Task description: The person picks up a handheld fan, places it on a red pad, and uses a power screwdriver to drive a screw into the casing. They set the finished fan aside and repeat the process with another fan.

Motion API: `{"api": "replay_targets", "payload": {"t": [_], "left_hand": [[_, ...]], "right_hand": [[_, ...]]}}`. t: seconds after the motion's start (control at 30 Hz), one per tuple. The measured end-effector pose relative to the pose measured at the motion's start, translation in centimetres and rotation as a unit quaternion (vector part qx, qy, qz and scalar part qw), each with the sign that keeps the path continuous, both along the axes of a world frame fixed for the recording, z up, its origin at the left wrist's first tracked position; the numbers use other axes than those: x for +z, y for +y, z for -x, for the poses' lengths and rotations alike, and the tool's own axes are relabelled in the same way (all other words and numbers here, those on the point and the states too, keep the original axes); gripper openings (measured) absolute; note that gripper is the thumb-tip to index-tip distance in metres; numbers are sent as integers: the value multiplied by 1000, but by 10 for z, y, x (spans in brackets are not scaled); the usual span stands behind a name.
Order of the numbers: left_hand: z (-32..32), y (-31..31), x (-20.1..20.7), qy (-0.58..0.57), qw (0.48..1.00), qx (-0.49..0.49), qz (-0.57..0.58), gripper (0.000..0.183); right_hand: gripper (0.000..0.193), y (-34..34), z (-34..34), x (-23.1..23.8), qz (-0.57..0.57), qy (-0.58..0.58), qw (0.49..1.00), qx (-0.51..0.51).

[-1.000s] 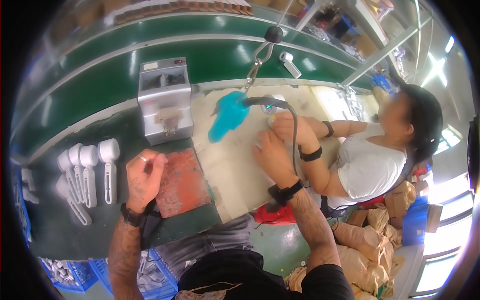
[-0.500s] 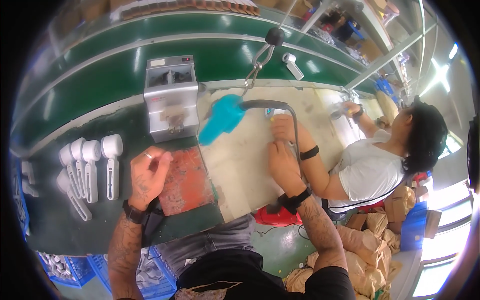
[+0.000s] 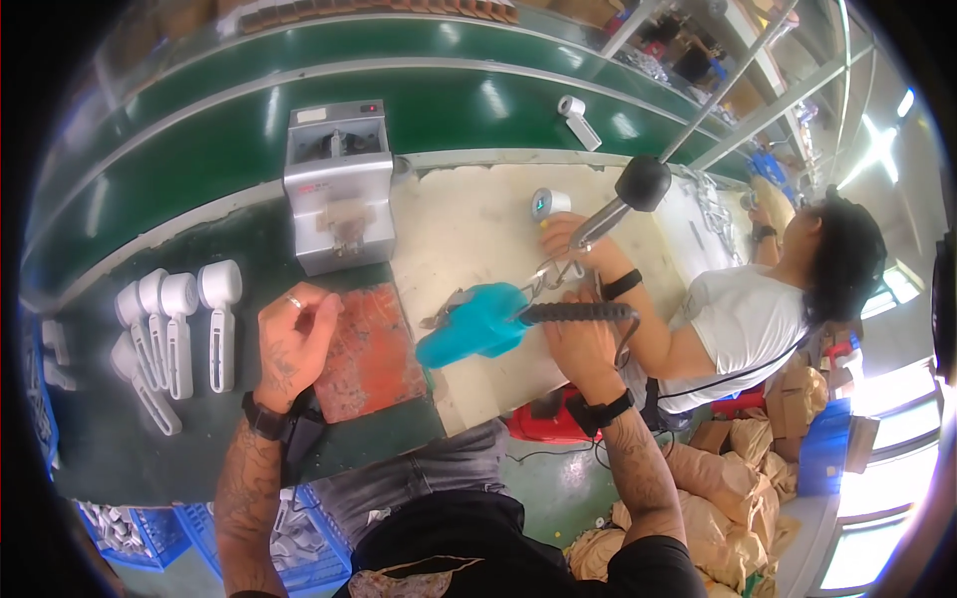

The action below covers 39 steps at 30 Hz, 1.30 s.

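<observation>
My left hand (image 3: pixel 294 339) rests at the left edge of a worn red mat (image 3: pixel 371 354), its fingers curled in; anything inside them is hidden. My right hand (image 3: pixel 581 344) is over the pale board (image 3: pixel 454 224), below a co-worker's hand (image 3: pixel 578 239). The black cord of a hanging teal tool (image 3: pixel 478 324) crosses in front of it and its fingertips are hidden. The teal tool hangs between my hands from a metal hook (image 3: pixel 598 224). Beside the co-worker's fingers sits a white round-headed device (image 3: pixel 549 203) with a small lit display.
Several white handheld devices with long handles (image 3: pixel 221 329) lie on the dark bench at left. A silver machine (image 3: pixel 341 189) stands at the back. Another white device (image 3: pixel 578 122) lies on the green ledge. The co-worker (image 3: pixel 768 309) sits close at right. Blue crates (image 3: pixel 289 548) stand below.
The teal tool has swung nearer and to the right, its hook now over the co-worker's hand. My right hand has shifted slightly right. The white device by the co-worker's fingers shows more fully.
</observation>
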State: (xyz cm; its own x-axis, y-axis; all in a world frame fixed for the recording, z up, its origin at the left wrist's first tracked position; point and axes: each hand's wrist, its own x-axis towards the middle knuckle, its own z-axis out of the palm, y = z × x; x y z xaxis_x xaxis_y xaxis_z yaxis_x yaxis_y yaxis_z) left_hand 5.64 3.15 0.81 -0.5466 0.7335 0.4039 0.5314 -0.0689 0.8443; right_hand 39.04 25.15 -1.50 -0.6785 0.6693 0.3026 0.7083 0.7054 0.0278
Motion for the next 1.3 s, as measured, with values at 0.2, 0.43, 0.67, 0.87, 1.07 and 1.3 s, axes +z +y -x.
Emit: {"api": "replay_targets", "payload": {"t": [0.2, 0.43, 0.67, 0.87, 1.07, 1.3], "left_hand": [[4, -1, -3, 6, 1000, 7, 11, 18], [7, 7, -2, -14, 999, 4, 32, 13], [-4, -1, 14, 45, 993, -8, 106, 13], [-41, 34, 62, 44, 984, -89, 149, 13], [-99, 183, 42, 133, 975, -125, 126, 48], [-123, 284, -14, 141, 951, -75, 264, 62]], "right_hand": [[42, -47, 35, 47, 310, 245, 918, 45], [77, -89, 113, 78, 383, 390, 799, 251], [62, -87, 115, 79, 423, 359, 777, 297], [51, -95, 58, 83, 565, 414, 668, 251], [47, -83, 23, 82, 510, 460, 700, 196], [62, -94, -4, 86, 550, 442, 693, 147]]}}
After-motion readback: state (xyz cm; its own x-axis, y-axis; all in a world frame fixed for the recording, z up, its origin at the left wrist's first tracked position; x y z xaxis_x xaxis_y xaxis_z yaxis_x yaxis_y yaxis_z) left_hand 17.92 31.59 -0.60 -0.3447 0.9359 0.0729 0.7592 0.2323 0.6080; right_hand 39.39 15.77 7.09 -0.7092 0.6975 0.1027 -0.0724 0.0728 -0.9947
